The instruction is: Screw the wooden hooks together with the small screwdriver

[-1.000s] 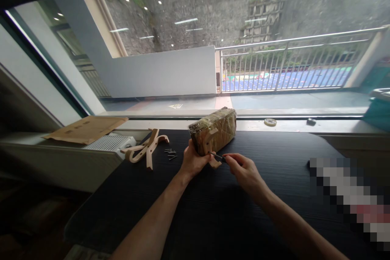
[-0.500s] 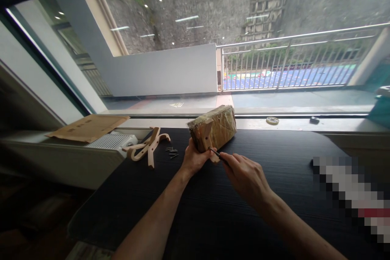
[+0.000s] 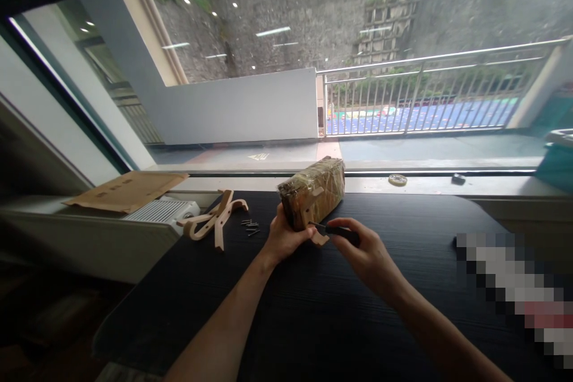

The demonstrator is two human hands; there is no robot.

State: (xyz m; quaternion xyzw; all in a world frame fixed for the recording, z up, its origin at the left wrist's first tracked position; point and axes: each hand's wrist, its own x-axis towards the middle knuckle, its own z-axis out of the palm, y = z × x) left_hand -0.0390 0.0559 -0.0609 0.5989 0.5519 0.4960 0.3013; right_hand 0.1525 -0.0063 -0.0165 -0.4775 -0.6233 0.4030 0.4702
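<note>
Bracing wrapped block [image 3: 324, 194] and wooden piece [image 3: 308, 215] in curled left hand [image 3: 285, 239]; gripping screwdriver [image 3: 342, 231] in closed right hand [image 3: 366, 249], apparently fastening between hands; next, calling for steady alignment.

Black table [image 3: 430, 274] beside a broad window [image 3: 322, 30] — outside, a metal railing [image 3: 415, 95] — daylight, grey rough wall [image 3: 277, 6].

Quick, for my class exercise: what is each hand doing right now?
Left hand: closed, holding the tape-wrapped block, thumb at the wooden piece.
Right hand: closed, holding a black-handled tool.
</note>
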